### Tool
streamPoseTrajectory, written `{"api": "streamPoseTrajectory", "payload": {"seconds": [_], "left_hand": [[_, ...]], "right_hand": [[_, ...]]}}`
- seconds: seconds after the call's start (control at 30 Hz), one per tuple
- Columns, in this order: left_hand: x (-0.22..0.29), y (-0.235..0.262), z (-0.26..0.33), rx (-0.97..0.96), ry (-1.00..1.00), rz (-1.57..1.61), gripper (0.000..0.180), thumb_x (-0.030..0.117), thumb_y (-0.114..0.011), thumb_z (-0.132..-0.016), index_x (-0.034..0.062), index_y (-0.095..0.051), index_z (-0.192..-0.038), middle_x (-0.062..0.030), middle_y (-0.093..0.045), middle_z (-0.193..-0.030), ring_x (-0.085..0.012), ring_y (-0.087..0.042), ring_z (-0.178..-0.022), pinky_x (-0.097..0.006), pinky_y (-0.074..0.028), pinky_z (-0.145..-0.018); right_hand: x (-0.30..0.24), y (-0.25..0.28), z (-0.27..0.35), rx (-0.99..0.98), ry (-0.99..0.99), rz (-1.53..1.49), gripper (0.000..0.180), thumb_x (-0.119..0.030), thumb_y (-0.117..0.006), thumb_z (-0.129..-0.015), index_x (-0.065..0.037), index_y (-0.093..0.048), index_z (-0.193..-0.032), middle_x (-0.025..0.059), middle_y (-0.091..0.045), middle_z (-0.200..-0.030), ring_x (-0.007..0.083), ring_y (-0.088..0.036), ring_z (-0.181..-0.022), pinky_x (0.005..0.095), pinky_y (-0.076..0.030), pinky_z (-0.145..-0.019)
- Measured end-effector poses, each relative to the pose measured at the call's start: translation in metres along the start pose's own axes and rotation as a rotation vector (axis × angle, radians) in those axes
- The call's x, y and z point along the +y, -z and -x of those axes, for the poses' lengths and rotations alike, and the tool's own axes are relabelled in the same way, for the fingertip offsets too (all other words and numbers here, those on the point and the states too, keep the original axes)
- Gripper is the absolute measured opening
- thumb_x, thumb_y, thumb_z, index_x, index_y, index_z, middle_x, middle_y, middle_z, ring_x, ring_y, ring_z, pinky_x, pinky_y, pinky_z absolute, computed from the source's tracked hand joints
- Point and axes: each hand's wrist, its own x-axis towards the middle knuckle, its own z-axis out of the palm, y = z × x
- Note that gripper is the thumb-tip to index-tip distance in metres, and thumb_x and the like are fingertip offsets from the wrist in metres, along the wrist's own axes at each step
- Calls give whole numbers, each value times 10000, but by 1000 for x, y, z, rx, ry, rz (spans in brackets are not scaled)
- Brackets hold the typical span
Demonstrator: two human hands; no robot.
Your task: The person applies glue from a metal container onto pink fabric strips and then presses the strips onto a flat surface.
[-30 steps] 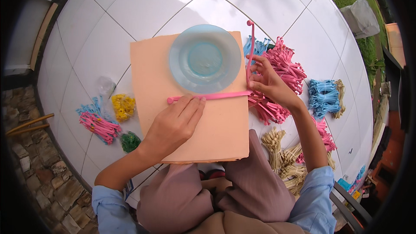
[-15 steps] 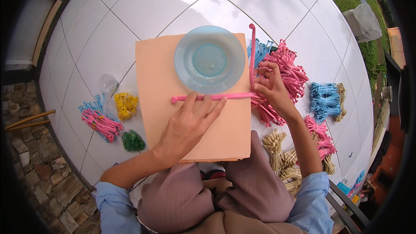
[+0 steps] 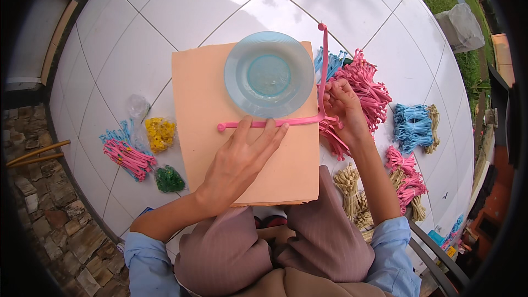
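Mauve trousers (image 3: 330, 242) fill the near edge of my view, my blue-sleeved forearms coming up on either side of them. Just beyond my knees lies a peach-coloured board (image 3: 201, 99) on the white tiled floor (image 3: 165, 16). My left hand (image 3: 242, 162) rests flat on that board, fingers spread and released, their tips pressing down the near run of a long pink plastic strip (image 3: 258, 124). The strip runs rightward from those fingertips to my right hand (image 3: 344, 107), where it turns sharply and heads away from me along the board's right edge. My right hand is clenched around the strip at that corner, pinching the bend; I cannot tell exactly which fingers grip it.

Just past my left fingertips sits a clear blue glass plate (image 3: 269, 74), touching or nearly touching the strip. Left of my left hand, well apart on the tiles, lie small bags of yellow pieces (image 3: 159, 133), green pieces (image 3: 168, 179), and a pink-and-blue bundle (image 3: 127, 157). Beside and beyond my right hand are heaps of pink strips (image 3: 368, 91), then blue strips (image 3: 412, 126), with tan bundles (image 3: 349, 184) nearer my right forearm.
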Motion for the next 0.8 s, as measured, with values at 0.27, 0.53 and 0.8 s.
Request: {"api": "streamPoseTrajectory", "payload": {"seconds": [0.27, 0.53, 0.8], "left_hand": [[0, -3, 0, 53, 10, 4, 575, 0, -517, -724, 121, -479, -1285, -50, -490, -1153, -274, -484, -993, -256, -540, -683], [-2, -4, 2, 105, 22, 146, 525, 22, -541, -720, 124, -531, -1235, -61, -507, -1188, -301, -487, -1029, -286, -539, -720], [0, -10, 7, 81, 133, 313, 462, 59, -563, -723, 112, -558, -1182, -60, -512, -1199, -285, -490, -1042, -309, -536, -733]], "right_hand": [[-24, 24, -5, 44, 255, 413, 177, -131, -596, -877, -98, -424, -850, 3, -493, -697, 68, -462, -626, 213, -373, -565], [-32, 9, 24, 160, 352, 932, 114, -52, -656, -808, -36, -545, -791, -10, -559, -681, 47, -508, -609, 191, -398, -555], [-43, -30, 40, 187, 558, 1134, 100, -65, -633, -832, 2, -587, -772, 19, -557, -602, 52, -497, -537, 211, -390, -497]]}}
